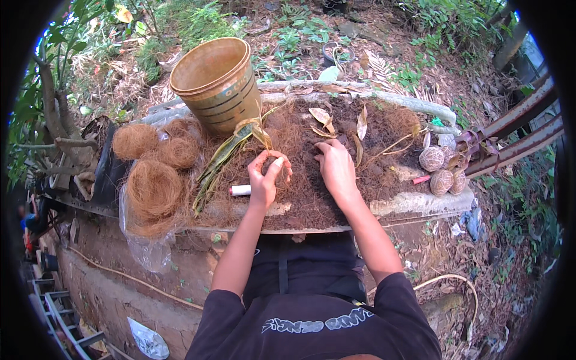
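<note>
My left hand (270,176) is held over the soil with its fingers curled toward the thumb. Whatever lies inside that curl cannot be made out. To its right, my right hand (335,167) rests low on the dark soil (306,201), thumb and forefinger a little apart at the fibre-strewn surface. Beside the left wrist lies a small white cylinder (241,190) with a reddish end. Long yellow-green withered leaves (223,158) stretch between that hand and a tall tan pot (219,90). Dry brown leaves (322,119) lie just beyond my right fingers.
Several brown fibre nests (155,187) sit at the left on clear plastic (149,253). At the right are string-wrapped balls (442,182) beside purple leaves (478,144) and rusty metal bars (522,144). The slab's pale front edge (420,205) runs before me.
</note>
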### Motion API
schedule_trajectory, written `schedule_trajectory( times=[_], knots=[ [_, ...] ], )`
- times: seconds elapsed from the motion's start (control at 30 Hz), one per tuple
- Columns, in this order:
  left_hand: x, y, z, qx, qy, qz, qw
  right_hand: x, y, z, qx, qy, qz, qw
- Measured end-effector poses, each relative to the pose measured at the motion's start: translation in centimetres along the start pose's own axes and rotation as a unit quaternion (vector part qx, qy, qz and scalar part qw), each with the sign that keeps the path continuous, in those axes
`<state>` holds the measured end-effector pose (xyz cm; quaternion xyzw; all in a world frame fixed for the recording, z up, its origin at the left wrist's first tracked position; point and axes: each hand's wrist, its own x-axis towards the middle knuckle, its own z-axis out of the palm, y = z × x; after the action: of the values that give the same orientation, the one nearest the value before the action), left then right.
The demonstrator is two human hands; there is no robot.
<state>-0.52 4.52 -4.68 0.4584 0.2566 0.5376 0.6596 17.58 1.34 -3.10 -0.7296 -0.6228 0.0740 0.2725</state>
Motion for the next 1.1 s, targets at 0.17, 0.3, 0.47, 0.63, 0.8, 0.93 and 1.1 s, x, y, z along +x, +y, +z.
schedule_trajectory(
  times=[0.17,0.3,0.47,0.63,0.8,0.93,1.1],
  knots=[
    [0.2,0.3,-0.6,-0.099,-0.042,0.010,0.994,0.1,0.0,-1.0,0.021,-0.033,0.034,0.999],
    [0.3,0.8,-0.7,-0.059,-0.123,-0.034,0.990,-0.5,1.6,-0.6,0.084,0.036,-0.037,0.995],
    [0.3,0.3,-0.7,-0.052,-0.127,-0.049,0.989,-1.4,1.4,-2.3,0.180,0.049,0.006,0.982],
    [-0.1,0.2,0.0,-0.001,-0.128,-0.054,0.990,-2.0,-0.6,-3.8,0.252,0.043,0.062,0.965],
    [0.1,0.4,1.5,0.044,-0.068,-0.018,0.997,-1.8,-1.3,-1.4,0.386,0.070,0.050,0.919],
    [0.0,0.7,1.7,0.112,-0.064,0.012,0.992,-2.8,-3.6,-0.5,0.417,0.055,0.070,0.905],
    [0.0,0.9,1.0,0.116,-0.100,0.002,0.988,-4.2,-4.0,0.1,0.421,0.078,-0.006,0.904]
  ],
)
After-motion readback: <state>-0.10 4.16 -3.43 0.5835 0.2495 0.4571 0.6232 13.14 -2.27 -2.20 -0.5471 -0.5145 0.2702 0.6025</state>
